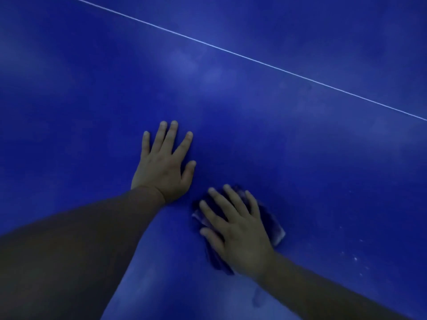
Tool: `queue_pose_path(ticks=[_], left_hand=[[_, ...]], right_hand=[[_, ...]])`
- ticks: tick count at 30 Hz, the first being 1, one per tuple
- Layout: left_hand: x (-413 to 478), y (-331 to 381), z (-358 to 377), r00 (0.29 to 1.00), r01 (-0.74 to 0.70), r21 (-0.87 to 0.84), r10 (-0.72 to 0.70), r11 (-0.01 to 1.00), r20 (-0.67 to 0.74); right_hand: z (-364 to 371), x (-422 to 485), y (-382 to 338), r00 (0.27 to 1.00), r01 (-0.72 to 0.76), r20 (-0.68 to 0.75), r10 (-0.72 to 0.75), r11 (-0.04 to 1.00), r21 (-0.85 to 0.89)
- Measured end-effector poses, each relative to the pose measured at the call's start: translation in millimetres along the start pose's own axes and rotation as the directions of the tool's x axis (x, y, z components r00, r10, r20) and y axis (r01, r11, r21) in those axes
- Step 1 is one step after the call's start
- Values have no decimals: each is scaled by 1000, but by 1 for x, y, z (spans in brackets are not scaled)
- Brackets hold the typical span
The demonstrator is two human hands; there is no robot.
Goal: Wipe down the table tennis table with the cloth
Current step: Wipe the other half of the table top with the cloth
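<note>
The blue table tennis table (pixel 277 139) fills the whole view. My right hand (pixel 238 229) lies flat with spread fingers on a dark blue cloth (pixel 275 229) and presses it onto the table; the cloth sticks out at the hand's right side and under the fingertips. My left hand (pixel 165 162) rests palm down on the bare table, fingers straight and spread, a little up and left of the cloth and apart from it.
A thin white line (pixel 249 57) crosses the table from the upper left down to the right edge. Small pale specks (pixel 355 258) dot the surface to the right of the cloth. Both forearms in dark sleeves come in from the bottom.
</note>
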State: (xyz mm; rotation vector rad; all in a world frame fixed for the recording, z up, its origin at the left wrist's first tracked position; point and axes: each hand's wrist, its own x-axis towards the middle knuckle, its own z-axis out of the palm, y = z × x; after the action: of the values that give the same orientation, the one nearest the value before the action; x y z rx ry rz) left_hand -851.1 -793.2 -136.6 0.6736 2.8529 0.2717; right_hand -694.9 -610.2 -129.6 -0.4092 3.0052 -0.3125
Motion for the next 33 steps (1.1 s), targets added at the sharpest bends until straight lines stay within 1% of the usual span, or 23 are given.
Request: queue_pose_path(ticks=[1, 2, 3, 4, 6, 7, 9, 11, 13, 15, 16, 17, 18, 19, 20, 21, 22, 23, 24, 27, 30, 32, 33], left_hand=[[0, 0, -1, 1000, -10, -21, 10, 1000, -7], [0, 0, -2, 1000, -20, -49, 19, 999, -19], [-2, 0, -3, 999, -33, -78, 31, 996, -31], [-4, -1, -3, 998, -49, -109, 44, 993, -50], [-8, -2, -4, 993, -91, -181, 76, 979, -89], [-7, -4, -5, 992, -107, -206, 89, 973, -92], [-6, -7, -6, 990, -137, -231, 128, 963, -53], [-14, -10, -8, 982, -184, -214, 188, 959, 0], [-32, -13, -9, 969, -237, -177, 246, 955, 33], [-68, -16, -7, 966, -254, -138, 257, 957, 6], [-90, -17, -4, 968, -251, -117, 252, 961, -11], [-114, -17, 1, 970, -245, -94, 244, 965, -21], [-141, -19, 6, 973, -231, -61, 230, 971, -22], [-168, -20, 12, 977, -212, -29, 211, 977, -18], [-193, -22, 18, 982, -191, -1, 191, 982, -10], [-215, -24, 25, 986, -166, 18, 166, 986, -5], [-231, -25, 30, 991, -134, 30, 134, 991, -4], [-243, -26, 34, 995, -100, 43, 101, 994, -6], [-249, -27, 36, 997, -74, 57, 74, 996, -10], [-251, -29, 38, 999, -54, 66, 54, 996, 2], [-254, -30, 37, 998, -58, 49, 58, 997, 17], [-253, -30, 35, 998, -62, 45, 61, 997, 28], [-254, -30, 35, 997, -64, 43, 63, 997, 38]], right_hand=[[-2, 2, 14, 996, 84, 36, -84, 996, 3], [-6, 15, 33, 994, 100, 31, -100, 995, -13], [-12, 34, 49, 999, 44, 3, -44, 999, -32], [-19, 58, 62, 997, -73, -38, 72, 997, -28], [-27, 95, 76, 937, -345, -65, 344, 939, -4], [-25, 107, 74, 900, -430, -65, 430, 903, 14], [-17, 101, 54, 871, -484, -83, 485, 874, 28], [-5, 65, 11, 895, -426, -142, 423, 905, 13], [12, 5, -41, 952, -280, -122, 280, 960, 13], [17, -49, -75, 998, -46, -53, 46, 999, -5], [13, -57, -67, 996, 94, -1, -94, 995, -13], [10, -52, -51, 983, 182, 29, -181, 983, -37], [5, -39, -37, 982, 186, 35, -184, 981, -63], [-2, -20, -25, 995, 95, 24, -94, 994, -55], [-8, 0, -19, 998, -67, 17, 67, 997, -27], [-10, 18, -18, 971, -239, 15, 239, 971, -10], [-8, 31, -20, 930, -368, 5, 368, 930, -3], [-3, 36, -29, 900, -437, -2, 437, 900, 8], [2, 33, -39, 888, -460, -3, 460, 888, 16], [23, -23, -83, 922, -385, -53, 384, 923, -3], [42, -116, -145, 980, -199, -19, 199, 980, -3], [38, -136, -137, 999, -4, 48, 6, 1000, -30], [35, -130, -123, 997, 49, 66, -45, 997, -51]])
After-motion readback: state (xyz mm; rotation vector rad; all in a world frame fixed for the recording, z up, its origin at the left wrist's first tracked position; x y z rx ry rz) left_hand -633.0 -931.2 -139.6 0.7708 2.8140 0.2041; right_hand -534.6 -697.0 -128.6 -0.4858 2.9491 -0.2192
